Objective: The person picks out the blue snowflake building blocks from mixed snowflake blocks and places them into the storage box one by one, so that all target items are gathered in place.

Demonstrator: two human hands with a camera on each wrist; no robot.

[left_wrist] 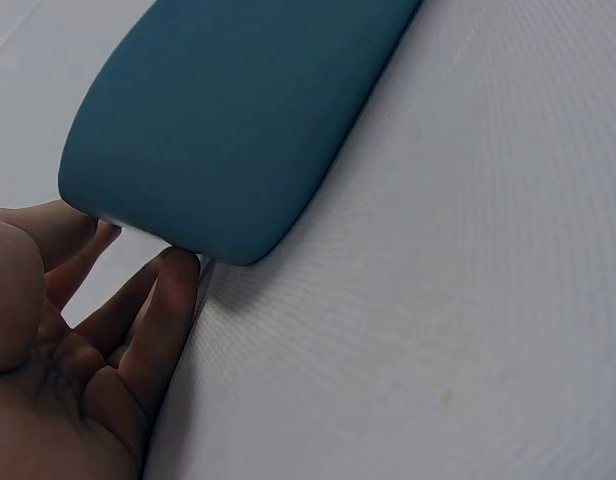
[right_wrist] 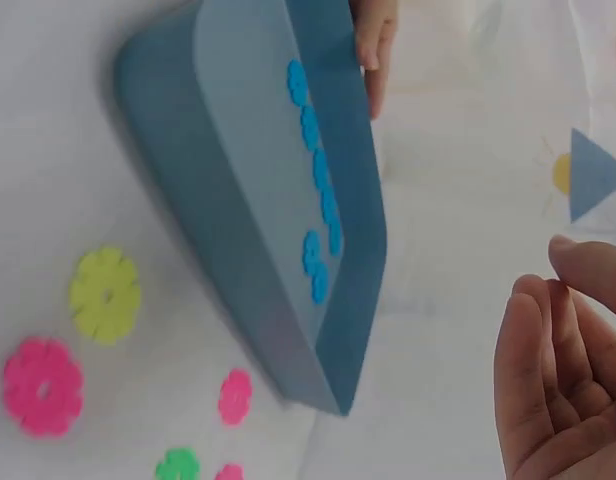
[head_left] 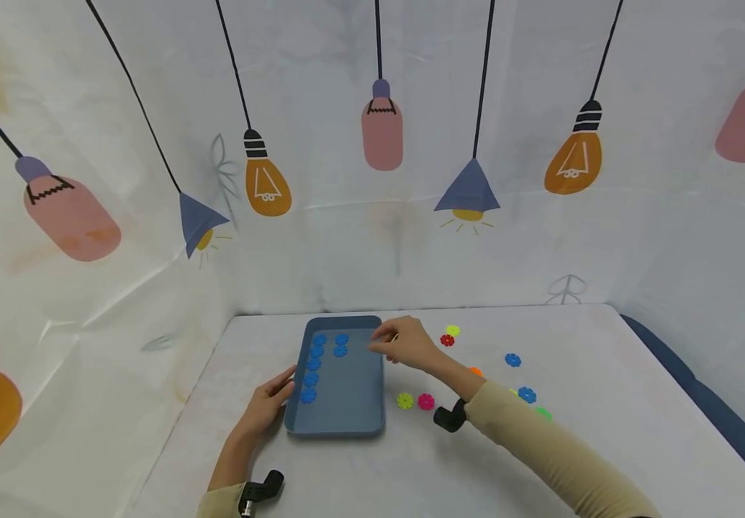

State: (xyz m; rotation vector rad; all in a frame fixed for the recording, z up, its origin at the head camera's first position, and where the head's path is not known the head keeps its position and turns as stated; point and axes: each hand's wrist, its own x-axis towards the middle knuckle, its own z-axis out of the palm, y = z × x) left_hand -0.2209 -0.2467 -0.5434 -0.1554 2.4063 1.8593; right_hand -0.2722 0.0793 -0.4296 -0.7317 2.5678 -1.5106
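Note:
A blue tray (head_left: pixel 346 430) lies on the white table, with several blue flower-shaped discs (head_left: pixel 312 363) in a column along its left side. My left hand (head_left: pixel 271 399) rests against the tray's left wall with straight fingers (left_wrist: pixel 173 300) touching the rim (left_wrist: pixel 238 120). Over the tray's far right corner hovers my right hand (head_left: pixel 404 344). In the right wrist view its fingers (right_wrist: pixel 563 370) are loosely curved and hold nothing. That view also shows the tray (right_wrist: pixel 238 230), the blue discs (right_wrist: pixel 318 180) and the left fingertips (right_wrist: pixel 373 50).
Loose discs lie right of the tray: yellow (head_left: pixel 404 401), pink (head_left: pixel 426 401), red (head_left: pixel 447 340), lime (head_left: pixel 453 330), orange (head_left: pixel 476 371), two blue (head_left: pixel 512 360), green (head_left: pixel 543 414). A printed cloth backdrop (head_left: pixel 372 216) walls the table on three sides.

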